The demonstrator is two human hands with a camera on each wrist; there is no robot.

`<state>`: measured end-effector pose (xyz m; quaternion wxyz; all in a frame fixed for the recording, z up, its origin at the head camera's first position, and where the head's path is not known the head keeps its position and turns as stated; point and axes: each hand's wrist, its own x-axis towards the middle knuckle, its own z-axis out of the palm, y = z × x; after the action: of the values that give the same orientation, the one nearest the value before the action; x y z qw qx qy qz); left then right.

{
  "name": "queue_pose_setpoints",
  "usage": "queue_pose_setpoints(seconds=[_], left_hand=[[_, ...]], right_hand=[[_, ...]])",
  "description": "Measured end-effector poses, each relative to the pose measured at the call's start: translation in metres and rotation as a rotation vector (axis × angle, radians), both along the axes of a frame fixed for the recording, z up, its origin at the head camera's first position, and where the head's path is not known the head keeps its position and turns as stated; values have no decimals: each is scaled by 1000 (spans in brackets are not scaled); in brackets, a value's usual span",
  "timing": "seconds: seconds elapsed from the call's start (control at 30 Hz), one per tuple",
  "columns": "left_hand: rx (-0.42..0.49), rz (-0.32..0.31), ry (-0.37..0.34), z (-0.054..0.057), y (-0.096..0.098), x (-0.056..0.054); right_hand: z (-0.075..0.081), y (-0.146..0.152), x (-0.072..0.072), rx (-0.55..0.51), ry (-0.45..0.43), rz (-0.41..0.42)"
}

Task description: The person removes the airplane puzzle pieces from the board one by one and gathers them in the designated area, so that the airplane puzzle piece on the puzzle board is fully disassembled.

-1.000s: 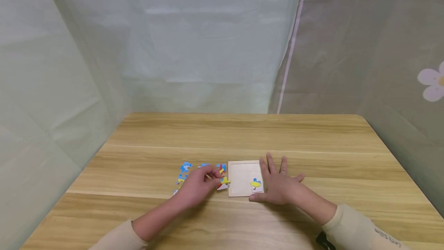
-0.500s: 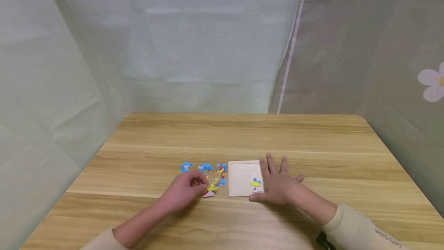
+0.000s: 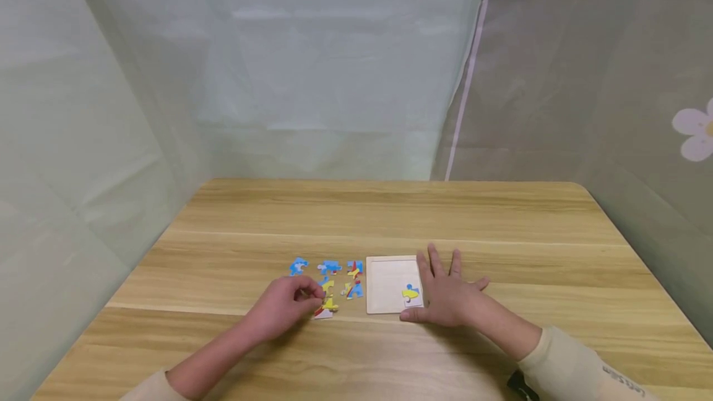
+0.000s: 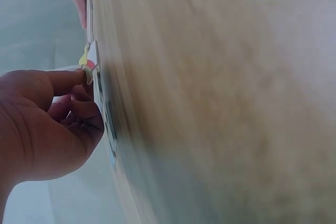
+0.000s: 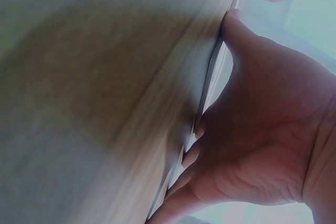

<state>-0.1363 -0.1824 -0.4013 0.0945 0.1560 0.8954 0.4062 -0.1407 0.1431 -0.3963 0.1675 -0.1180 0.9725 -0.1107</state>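
My left hand pinches a yellow, red and white jigsaw puzzle piece between thumb and fingers, low over the table among the other pieces. In the left wrist view the pinched puzzle piece is tilted up at the fingertips. A square wooden puzzle tray lies to its right, with one yellow, blue and white piece in the lower right corner. My right hand rests with spread, straight fingers along the tray's right edge, its thumb at the near corner.
Several loose puzzle pieces lie left of the tray: a blue one, a blue piece, a red, yellow and blue piece and another blue piece. The wooden table runs back to grey cloth walls.
My left hand has moved left and slightly nearer, away from the tray, carrying the pinched puzzle piece and uncovering other loose pieces. The right hand and tray have stayed in place.
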Motion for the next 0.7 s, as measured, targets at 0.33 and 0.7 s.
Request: queue_pose_setpoints(seconds=[0.33, 0.7], left_hand=[[-39, -33, 64, 1, -6, 0], [-7, 44, 65, 3, 3, -3]], right_hand=[[1, 0, 0, -1, 1, 2], [0, 0, 0, 6, 6, 1]])
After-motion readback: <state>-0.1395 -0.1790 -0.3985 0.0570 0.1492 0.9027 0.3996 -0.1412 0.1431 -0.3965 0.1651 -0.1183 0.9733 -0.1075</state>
